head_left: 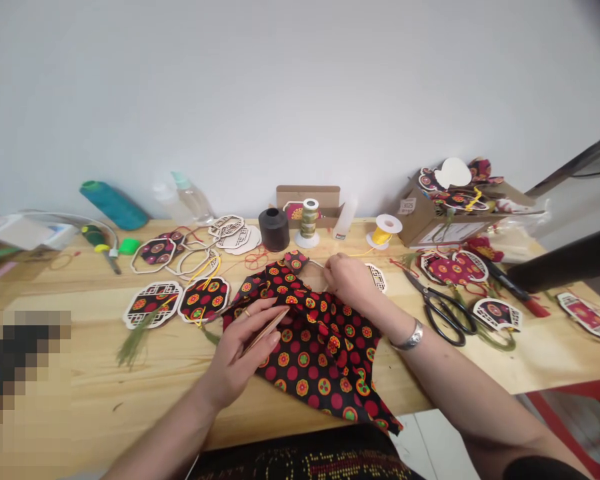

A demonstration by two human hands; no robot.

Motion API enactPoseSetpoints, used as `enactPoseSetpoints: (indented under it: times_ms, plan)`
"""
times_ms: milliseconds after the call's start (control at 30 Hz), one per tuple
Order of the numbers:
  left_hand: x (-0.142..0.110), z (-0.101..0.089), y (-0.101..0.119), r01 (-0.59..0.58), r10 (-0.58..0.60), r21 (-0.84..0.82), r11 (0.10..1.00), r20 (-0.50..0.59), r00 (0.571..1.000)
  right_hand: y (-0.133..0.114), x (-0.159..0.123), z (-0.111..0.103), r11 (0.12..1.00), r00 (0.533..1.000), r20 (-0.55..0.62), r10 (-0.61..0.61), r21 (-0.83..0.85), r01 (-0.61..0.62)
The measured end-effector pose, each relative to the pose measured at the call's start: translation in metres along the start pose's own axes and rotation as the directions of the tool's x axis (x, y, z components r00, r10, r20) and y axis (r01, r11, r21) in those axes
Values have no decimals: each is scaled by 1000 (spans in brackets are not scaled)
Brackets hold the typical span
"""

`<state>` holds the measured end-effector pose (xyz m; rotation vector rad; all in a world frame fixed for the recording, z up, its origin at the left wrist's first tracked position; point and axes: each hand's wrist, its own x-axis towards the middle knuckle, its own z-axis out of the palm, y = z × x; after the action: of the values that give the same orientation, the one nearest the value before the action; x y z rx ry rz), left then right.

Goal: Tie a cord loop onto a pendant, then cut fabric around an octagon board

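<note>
A black fabric [325, 360] printed with red, orange and green flowers lies crumpled before me, its lower corner hanging past the table's front edge. My left hand [243, 353], with a ring on one finger, is closed on a thin flat wooden piece [267, 330], seen nearly edge-on above the fabric. At the fabric's far edge, my right hand [347, 283] has its fingers curled together; whatever they pinch is hidden. Just left of those fingers, part of a pale curved rim [313, 266] shows beside a small fabric scrap [295, 261].
Behind the fabric stand a black thread cone [274, 230], a green thread spool [309, 223] and a yellow cord spool [384, 231]. Black-handled scissors [445, 317] lie right of my right forearm. Tasselled ornaments [154, 305] lie to the left. A cardboard box [425, 227] holds more pieces.
</note>
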<state>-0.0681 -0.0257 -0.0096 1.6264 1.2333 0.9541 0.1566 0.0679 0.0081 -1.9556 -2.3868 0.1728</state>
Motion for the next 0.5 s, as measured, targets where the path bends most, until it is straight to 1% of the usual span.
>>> enactPoseSetpoints:
  times_ms: [167,233,300,433,500]
  plan:
    - [0,1,1,22,-22,-11,1000,4,1000,35,-7,-17,990,992,-68,109,-78,-114]
    - [-1,1,0,26,-26,-10,1000,2,1000,49,-10,-19,979,985,-64,162,-119,-168]
    - [-2,1,-1,21,-21,-7,1000,-2,1000,59,-11,-16,968,977,-54,205,-137,-211]
    - [-1,2,-3,-7,7,-10,1000,-24,1000,68,-12,-8,953,964,-57,260,-144,-266]
    - [0,3,-3,-18,18,-6,1000,-30,999,65,-18,-11,960,965,-92,245,-115,-255]
